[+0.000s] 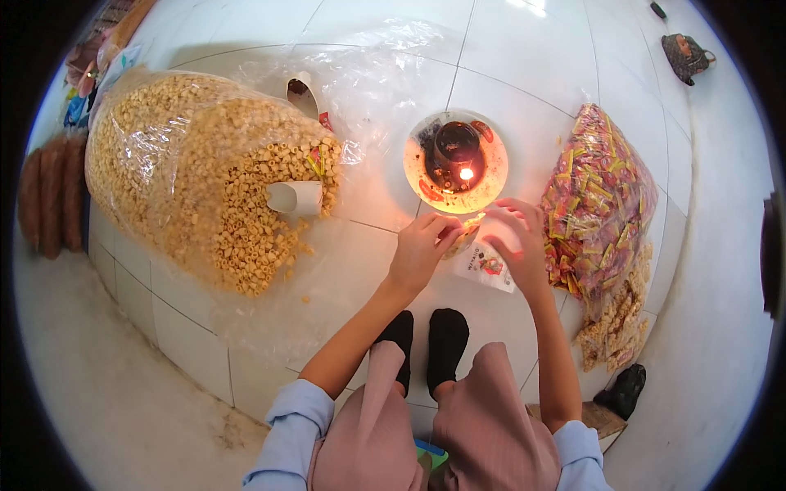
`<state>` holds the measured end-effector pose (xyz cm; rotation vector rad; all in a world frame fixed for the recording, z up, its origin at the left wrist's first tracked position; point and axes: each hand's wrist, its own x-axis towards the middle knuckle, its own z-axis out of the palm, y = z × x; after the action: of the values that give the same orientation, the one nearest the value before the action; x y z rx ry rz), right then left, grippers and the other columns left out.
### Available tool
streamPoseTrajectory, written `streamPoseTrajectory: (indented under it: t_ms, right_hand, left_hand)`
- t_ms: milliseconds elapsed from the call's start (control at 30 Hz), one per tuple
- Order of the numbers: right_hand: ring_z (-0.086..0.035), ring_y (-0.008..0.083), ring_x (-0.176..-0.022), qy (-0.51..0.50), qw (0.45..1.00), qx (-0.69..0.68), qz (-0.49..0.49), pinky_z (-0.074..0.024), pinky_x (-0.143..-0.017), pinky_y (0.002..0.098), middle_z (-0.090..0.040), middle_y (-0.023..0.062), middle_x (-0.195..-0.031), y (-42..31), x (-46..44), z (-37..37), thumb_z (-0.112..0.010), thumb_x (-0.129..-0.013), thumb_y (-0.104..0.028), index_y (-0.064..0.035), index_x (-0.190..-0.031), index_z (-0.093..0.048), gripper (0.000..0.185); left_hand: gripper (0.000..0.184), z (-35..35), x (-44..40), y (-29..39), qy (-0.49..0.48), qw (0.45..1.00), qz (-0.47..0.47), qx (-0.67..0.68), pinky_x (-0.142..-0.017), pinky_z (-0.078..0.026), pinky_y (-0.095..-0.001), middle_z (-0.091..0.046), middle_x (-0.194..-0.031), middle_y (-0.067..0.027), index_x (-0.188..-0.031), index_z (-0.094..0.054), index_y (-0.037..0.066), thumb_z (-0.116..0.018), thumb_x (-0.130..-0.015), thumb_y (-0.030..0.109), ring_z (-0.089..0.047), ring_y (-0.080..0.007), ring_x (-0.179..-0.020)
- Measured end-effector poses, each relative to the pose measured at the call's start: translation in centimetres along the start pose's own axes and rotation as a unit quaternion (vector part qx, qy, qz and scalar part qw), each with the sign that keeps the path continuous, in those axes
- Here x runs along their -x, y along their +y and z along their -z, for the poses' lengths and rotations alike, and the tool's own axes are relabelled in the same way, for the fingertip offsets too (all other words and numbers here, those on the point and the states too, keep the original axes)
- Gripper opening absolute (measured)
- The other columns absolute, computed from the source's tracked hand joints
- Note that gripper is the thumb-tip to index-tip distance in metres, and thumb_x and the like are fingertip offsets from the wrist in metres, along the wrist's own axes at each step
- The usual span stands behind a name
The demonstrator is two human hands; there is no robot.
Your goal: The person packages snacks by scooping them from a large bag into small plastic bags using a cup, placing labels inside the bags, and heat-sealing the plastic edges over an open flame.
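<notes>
My left hand is closed in a pinch on a small clear plastic snack packet, just below the plate. My right hand curves beside the packet's other side, thumb and fingers apart; whether a fingertip touches it I cannot tell. Close beyond both hands, a small flame burns on a sooty plate, against a dark round pot or cup. A white printed pouch lies on the floor under my right hand.
At left lies a large clear bag of ring-shaped snacks, open, with a white scoop inside. Another scoop rests behind it. To the right are a bag of red-yellow sachets and packed snacks. My black-socked feet are below.
</notes>
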<state>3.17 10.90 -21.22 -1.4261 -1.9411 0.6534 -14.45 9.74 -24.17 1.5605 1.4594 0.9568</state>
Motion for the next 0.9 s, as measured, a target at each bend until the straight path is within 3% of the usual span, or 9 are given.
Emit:
streamPoseTrajectory:
  t_ms: [67, 200, 333, 600, 667, 700, 733, 833, 900]
  right_hand:
    - [-0.039, 0.0246, -0.106, -0.041, 0.998, 0.011, 0.039, -0.0376, -0.088, 0.0367, -0.050, 0.0019, -0.110, -0.3, 0.3, 0.0, -0.069, -0.066, -0.015, -0.0118, -0.088, -0.064, 0.023]
    - [-0.046, 0.0241, -0.097, -0.016, 0.991, 0.061, 0.121, -0.0397, -0.083, 0.0352, -0.055, 0.0032, -0.098, 0.5, -0.1, 0.0, -0.068, -0.066, -0.011, -0.0104, -0.082, -0.063, 0.017]
    - [-0.050, 0.0245, -0.091, 0.097, 0.992, 0.051, 0.059, -0.0409, -0.081, 0.0343, -0.058, 0.0033, -0.089, 1.7, -0.2, 1.8, -0.069, -0.065, -0.010, -0.0102, -0.081, -0.063, 0.018]
    - [-0.051, 0.0208, -0.093, -0.069, 0.989, -0.035, 0.127, -0.0402, -0.083, 0.0340, -0.060, 0.0014, -0.090, -1.0, -0.5, 0.3, -0.071, -0.063, -0.015, -0.0078, -0.082, -0.064, 0.022]
    - [-0.053, 0.0187, -0.091, -0.057, 0.992, -0.060, 0.091, -0.0401, -0.084, 0.0319, -0.060, 0.0024, -0.087, 0.1, -0.2, 0.5, -0.069, -0.066, -0.011, -0.0072, -0.079, -0.064, 0.014]
    - [-0.053, 0.0171, -0.091, -0.046, 0.989, -0.142, -0.006, -0.0401, -0.084, 0.0303, -0.060, 0.0030, -0.089, 0.6, 0.1, 0.5, -0.067, -0.070, -0.009, -0.0062, -0.082, -0.064, 0.013]
    - [-0.054, 0.0154, -0.091, -0.033, 0.970, -0.220, -0.103, -0.0401, -0.084, 0.0287, -0.060, 0.0036, -0.090, 1.1, 0.5, 0.4, -0.065, -0.073, -0.007, -0.0052, -0.085, -0.063, 0.012]
    - [-0.054, 0.0129, -0.091, 0.051, 0.915, -0.348, -0.197, -0.0412, -0.082, 0.0268, -0.059, 0.0034, -0.093, 1.3, 0.7, 0.2, -0.059, -0.080, -0.006, -0.0021, -0.092, -0.060, 0.012]
    - [-0.054, 0.0121, -0.090, 0.024, 0.893, -0.404, -0.197, -0.0421, -0.081, 0.0261, -0.059, 0.0037, -0.094, 0.2, 0.8, -0.9, -0.059, -0.081, -0.007, -0.0011, -0.094, -0.059, 0.014]
  left_hand:
    - [0.013, 0.4, 0.6, 0.4, 0.013, 0.992, -0.117, -0.047, -0.058, -0.048, -0.0279, -0.060, -0.076, -0.0078, -0.084, -0.062, 0.002, -0.066, -0.073, 0.005, -0.060, -0.0194, -0.067]
    - [0.013, 2.2, 1.6, 1.8, 0.002, 0.987, -0.143, -0.068, -0.058, -0.049, -0.0272, -0.060, -0.079, -0.0074, -0.083, -0.061, 0.001, -0.066, -0.072, 0.004, -0.059, -0.0183, -0.067]
    - [0.012, 3.9, 2.3, 2.2, 0.020, 0.989, -0.136, -0.051, -0.056, -0.050, -0.0263, -0.059, -0.079, -0.0067, -0.082, -0.060, 0.001, -0.066, -0.071, 0.002, -0.058, -0.0175, -0.066]
    - [0.012, 4.3, 1.9, 2.3, 0.008, 0.982, -0.181, -0.052, -0.057, -0.049, -0.0269, -0.059, -0.078, -0.0059, -0.081, -0.059, 0.001, -0.066, -0.071, 0.000, -0.058, -0.0176, -0.067]
    - [0.012, 4.3, 1.5, 2.2, 0.009, 0.971, -0.229, -0.069, -0.062, -0.049, -0.0268, -0.059, -0.079, -0.0063, -0.082, -0.059, 0.001, -0.066, -0.072, 0.002, -0.059, -0.0183, -0.069]
    - [0.012, 4.1, 1.6, 2.1, 0.009, 0.971, -0.229, -0.068, -0.062, -0.049, -0.0268, -0.059, -0.079, -0.0063, -0.082, -0.059, 0.001, -0.066, -0.072, 0.002, -0.059, -0.0183, -0.069]
    - [0.011, 3.8, 1.6, 2.0, 0.004, 0.985, -0.171, -0.022, -0.065, -0.049, -0.0262, -0.059, -0.079, -0.0065, -0.082, -0.059, 0.001, -0.065, -0.073, 0.002, -0.059, -0.0176, -0.070]
    - [0.009, 3.0, 1.1, 1.2, -0.007, 0.996, -0.072, 0.061, -0.068, -0.048, -0.0248, -0.060, -0.079, -0.0063, -0.084, -0.059, 0.000, -0.063, -0.076, 0.002, -0.060, -0.0151, -0.073]
    - [0.008, 2.6, 0.6, 0.5, -0.014, 0.995, -0.028, 0.095, -0.069, -0.048, -0.0239, -0.060, -0.079, -0.0059, -0.085, -0.059, 0.000, -0.062, -0.078, 0.003, -0.060, -0.0133, -0.075]
